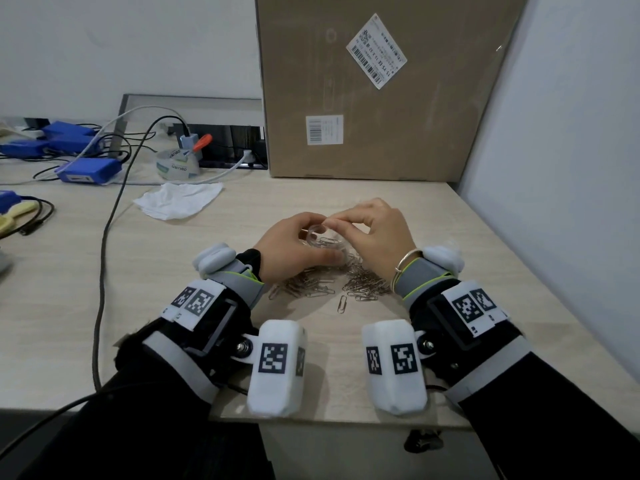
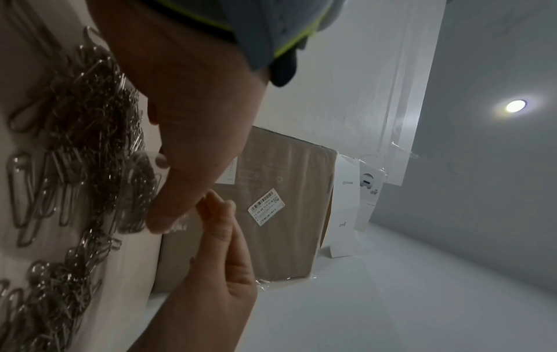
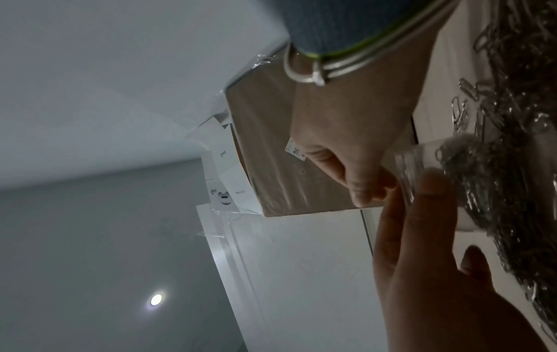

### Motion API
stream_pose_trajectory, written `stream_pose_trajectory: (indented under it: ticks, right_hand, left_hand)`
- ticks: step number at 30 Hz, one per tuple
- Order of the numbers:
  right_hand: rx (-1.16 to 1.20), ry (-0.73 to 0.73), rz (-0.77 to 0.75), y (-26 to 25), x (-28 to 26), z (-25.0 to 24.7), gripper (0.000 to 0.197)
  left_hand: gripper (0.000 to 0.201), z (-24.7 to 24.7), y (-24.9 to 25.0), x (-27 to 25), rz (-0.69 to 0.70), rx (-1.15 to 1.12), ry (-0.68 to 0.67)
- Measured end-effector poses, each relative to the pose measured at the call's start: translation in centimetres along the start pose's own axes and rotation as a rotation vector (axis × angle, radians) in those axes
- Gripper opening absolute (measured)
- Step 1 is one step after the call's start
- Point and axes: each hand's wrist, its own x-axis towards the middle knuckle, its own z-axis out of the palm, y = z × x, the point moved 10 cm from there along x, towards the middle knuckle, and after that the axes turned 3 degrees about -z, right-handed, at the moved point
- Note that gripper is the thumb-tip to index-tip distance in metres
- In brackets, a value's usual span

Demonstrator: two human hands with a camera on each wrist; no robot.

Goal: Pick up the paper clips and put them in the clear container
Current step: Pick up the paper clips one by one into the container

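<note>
Over on the left side of the action, the left hand point(image 1: 294, 244) is wrapped around the clear container point(image 1: 320, 237), so I'd keep that cupped grip steady with the mouth tipped toward the other hand so nothing bounces out. Just right of it, the right hand point(image 1: 374, 233) has its fingertips pinched together at the container's rim, though I can't tell if a clip is actually in them, and the loose paper clips point(image 1: 332, 282) sit on the table point(image 1: 450, 237) right beneath both hands.
</note>
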Motion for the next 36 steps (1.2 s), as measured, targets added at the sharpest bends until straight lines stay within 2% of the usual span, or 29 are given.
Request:
stream_pose_trajectory:
  ticks: [3, 5, 6, 8, 11, 14, 19, 22, 26, 32, 36]
  right_hand:
    - [0.014, 0.081, 0.034, 0.8, 0.1, -1.6, 0.017]
    - [-0.061, 0.041, 0.099, 2.0, 0.0, -2.1, 0.027]
    - [-0.142, -0.036, 0.131, 2.7, -0.1, -1.8, 0.032]
    - [-0.293, -0.286, 0.187, 3.9, -1.0, -0.5, 0.051]
    - [-0.333, -0.574, 0.262, 5.0, -3.0, 0.9, 0.076]
    - [-0.35, -0.691, 0.268, 5.2, -4.1, 1.5, 0.069]
    - [-0.314, -0.649, 0.204, 4.6, -3.7, 2.1, 0.038]
    - [-0.337, -0.618, 0.143, 3.9, -3.1, 2.4, 0.027]
    - [-0.303, -0.486, 0.083, 3.0, -2.2, 2.2, 0.014]
    - [-0.26, -0.336, 0.12, 3.3, -1.4, 1.2, 0.018]
    - [-0.118, -0.09, 0.113, 2.5, -0.8, -1.0, 0.018]
  left_hand:
    - [0.063, -1.2, -0.9, 0.2, -0.041, -0.029, 0.09]
    - [0.063, -2.2, -1.5, 0.2, -0.072, -0.046, 0.16]
    - [0.063, -2.7, -1.7, 0.1, -0.085, -0.046, 0.19]
    - [0.064, -3.2, -2.1, 0.0, -0.107, -0.043, 0.225]
    - [0.063, -3.2, -2.3, -0.1, -0.115, -0.048, 0.223]
    - [0.064, -2.9, -2.2, -0.1, -0.109, -0.055, 0.205]
    - [0.064, -2.6, -2.1, -0.1, -0.106, -0.061, 0.191]
    - [0.065, -2.3, -2.0, 0.0, -0.104, -0.056, 0.183]
    - [0.064, -2.0, -1.9, 0.2, -0.092, -0.039, 0.173]
    - [0.064, -1.7, -1.7, 0.3, -0.077, -0.003, 0.15]
    - [0.066, -1.6, -1.6, 0.3, -0.067, 0.013, 0.138]
